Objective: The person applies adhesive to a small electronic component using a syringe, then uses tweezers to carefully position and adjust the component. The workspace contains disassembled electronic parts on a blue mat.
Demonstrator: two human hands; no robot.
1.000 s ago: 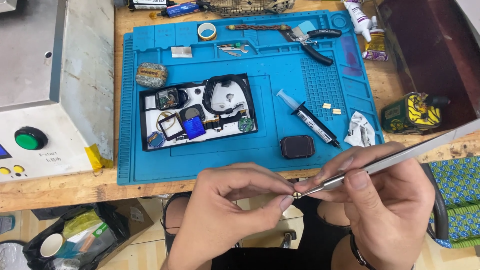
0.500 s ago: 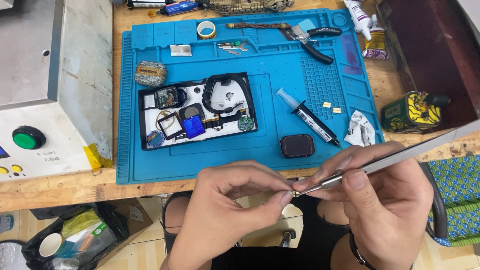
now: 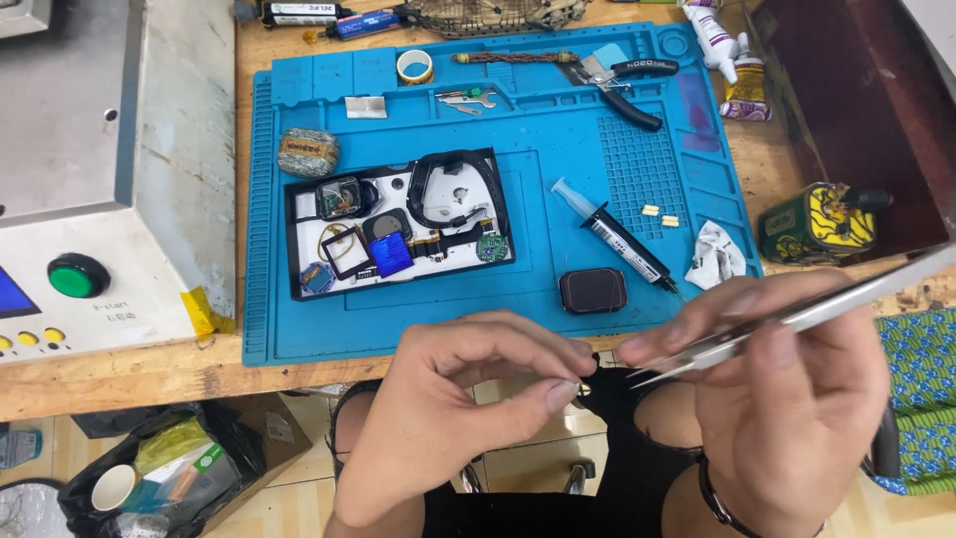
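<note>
Left hand (image 3: 448, 418) pinches tiny part (image 3: 586, 388) below desk (image 3: 129, 374) edge; right hand (image 3: 787, 399) clenched on tweezers (image 3: 797, 321). Risk: tweezer tip slips, part drops to floor.

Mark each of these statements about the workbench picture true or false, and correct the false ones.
1. The right hand holds metal tweezers. True.
2. The left hand rests flat on the blue mat. False: it is off the mat, in front of the bench edge, pinching a tiny part at the tweezers' tips.
3. A syringe lies on the mat right of the black tray. True.
4. The pliers lie inside the tray. False: they lie near the mat's far edge.
5. A green button sits on the machine at left. True.
</note>
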